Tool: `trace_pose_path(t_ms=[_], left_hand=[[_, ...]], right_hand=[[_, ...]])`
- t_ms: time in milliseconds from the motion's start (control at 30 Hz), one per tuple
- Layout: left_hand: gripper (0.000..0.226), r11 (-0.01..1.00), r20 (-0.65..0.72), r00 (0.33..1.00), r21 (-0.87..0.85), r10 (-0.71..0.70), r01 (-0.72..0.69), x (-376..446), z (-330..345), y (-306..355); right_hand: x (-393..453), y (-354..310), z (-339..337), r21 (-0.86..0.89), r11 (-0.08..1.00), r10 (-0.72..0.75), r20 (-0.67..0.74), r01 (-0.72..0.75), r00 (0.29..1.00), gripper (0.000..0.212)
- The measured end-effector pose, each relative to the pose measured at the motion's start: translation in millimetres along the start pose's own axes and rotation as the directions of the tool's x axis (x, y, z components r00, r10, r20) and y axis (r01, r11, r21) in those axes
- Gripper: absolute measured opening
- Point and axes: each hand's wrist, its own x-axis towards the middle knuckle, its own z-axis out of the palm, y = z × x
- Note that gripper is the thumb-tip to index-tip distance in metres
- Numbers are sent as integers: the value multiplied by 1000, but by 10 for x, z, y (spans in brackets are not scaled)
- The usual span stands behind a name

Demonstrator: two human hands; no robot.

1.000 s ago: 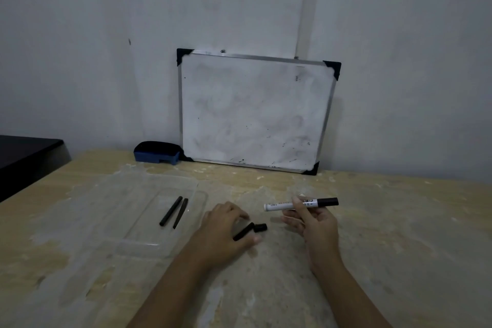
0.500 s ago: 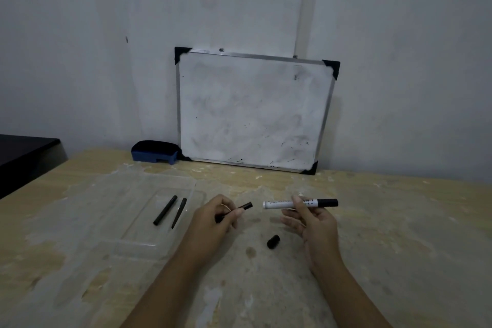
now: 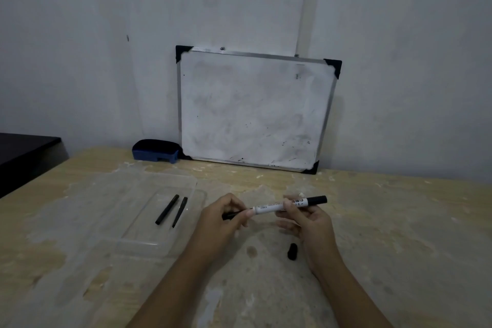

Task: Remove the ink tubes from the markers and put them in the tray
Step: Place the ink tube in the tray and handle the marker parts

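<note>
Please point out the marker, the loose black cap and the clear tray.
marker (image 3: 269,207), head view, on its white barrel.
cap (image 3: 292,251), head view, on its middle.
tray (image 3: 149,243), head view, on its near rim.

Only the two forearms and the hands of the person are visible, and they enter from the bottom edge of the picture. Both forearms are bare up to the edge of the frame; no sleeve or cuff covers them in the part that shows. The left hand (image 3: 222,217) wears no glove, and no ring, watch or bracelet can be seen on it. The right hand (image 3: 310,224) is also uncovered, and its wrist shows no band or strap. The light in the room is weak, so small details such as the nails are hard to see. The fingers look slim and the wrists narrow.
</note>
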Motion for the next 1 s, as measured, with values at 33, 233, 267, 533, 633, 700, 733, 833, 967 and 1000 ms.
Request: trace_pose_path(t_ms=[33, 233, 267, 533, 633, 700, 733, 833, 967, 1000], left_hand=[[9, 1000, 2, 1000, -22, -7, 7, -2, 19, 15], [17, 949, 22, 997, -306, -72, 76, -24, 75, 111], [17, 942, 39, 996, -324, -76, 85, -30, 73, 122], [11, 924, -306, 936, -380, -173, 46, 19, 14, 108], [6, 948, -434, 889, -317, -148, 3, 10, 11, 110], [5, 970, -494, 863, -242, -102, -23, 15, 13, 103], [4, 979, -517, 852, -202, -75, -37, 14, 14, 106], [6, 991, -564, 826, -97, 26, -97, 8, 16, 119], [6, 988, -580, 806, -6, 121, -153, -6, 19, 121], [7, 987, -579, 804, 11, 138, -162, -1, 16, 110]], right_hand=[[0, -6, 3, 18, 1000, -2, 17, 1, 1000, 23], [36, 20, -9, 176, 984, 11, 43, -18, 999, 28], [40, 26, -13, 175, 984, 13, 48, -21, 999, 28], [21, 95, 45, -156, 983, -89, 70, 99, 994, 37], [21, 111, 41, -203, 971, -113, 70, 125, 991, 38], [17, 116, 39, -240, 961, -125, 74, 139, 989, 39], [17, 120, 39, -256, 956, -129, 78, 145, 989, 39], [18, 116, 34, -336, 924, -164, 76, 180, 984, 32], [49, 72, -4, -534, 782, -325, 93, 323, 941, 25], [54, 56, -15, -557, 753, -350, 110, 350, 930, 27]])
